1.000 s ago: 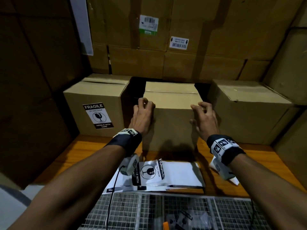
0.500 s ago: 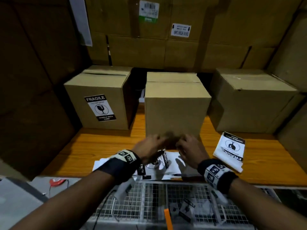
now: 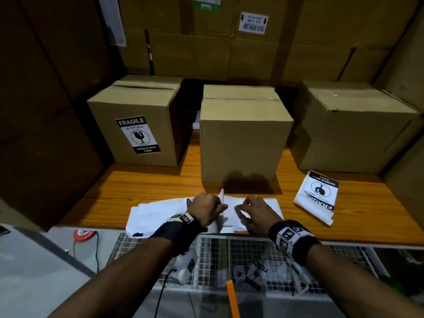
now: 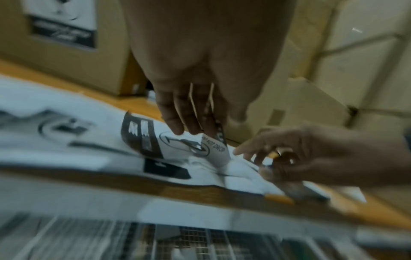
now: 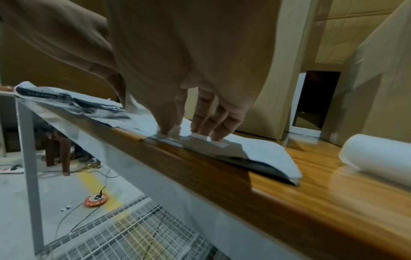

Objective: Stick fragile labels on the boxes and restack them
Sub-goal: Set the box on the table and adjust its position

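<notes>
Three cardboard boxes stand on the wooden shelf (image 3: 142,184). The left box (image 3: 146,106) carries a fragile label (image 3: 138,136); the middle box (image 3: 243,143) and the right box (image 3: 348,127) show plain fronts. A pile of white label sheets (image 3: 156,214) lies at the shelf's front edge. My left hand (image 3: 220,203) pinches one fragile label (image 4: 217,151) and curls its end up off the sheet. My right hand (image 3: 243,212) presses its fingertips (image 5: 201,129) down on the sheet (image 5: 255,146) beside it.
A second stack of fragile labels (image 3: 317,196) lies on the shelf at the right. Large cartons wall in the back and both sides. A wire mesh cart (image 3: 229,255) with scraps stands below the front edge. An orange tape measure (image 3: 83,233) lies on the floor.
Both hands left the middle box and came back to the label sheets at the front edge. The left hand took hold of a label and lifted its end.
</notes>
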### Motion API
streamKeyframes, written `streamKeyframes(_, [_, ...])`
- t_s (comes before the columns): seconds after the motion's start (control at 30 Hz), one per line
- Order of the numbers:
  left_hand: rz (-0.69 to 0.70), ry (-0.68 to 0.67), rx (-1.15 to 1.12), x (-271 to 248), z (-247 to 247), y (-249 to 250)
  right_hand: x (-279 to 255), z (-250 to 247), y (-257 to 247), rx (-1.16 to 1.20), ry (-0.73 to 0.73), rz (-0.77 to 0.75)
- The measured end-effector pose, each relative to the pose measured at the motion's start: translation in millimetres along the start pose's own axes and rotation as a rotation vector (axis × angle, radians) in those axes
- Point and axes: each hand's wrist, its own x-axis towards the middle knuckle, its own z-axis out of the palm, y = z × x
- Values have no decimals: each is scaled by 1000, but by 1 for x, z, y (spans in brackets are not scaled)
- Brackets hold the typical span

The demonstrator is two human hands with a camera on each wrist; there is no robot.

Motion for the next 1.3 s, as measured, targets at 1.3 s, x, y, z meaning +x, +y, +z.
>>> streamKeyframes(1.3, [-281, 401, -527, -41, -17, -47, 31, -25, -68, -158, -161, -92])
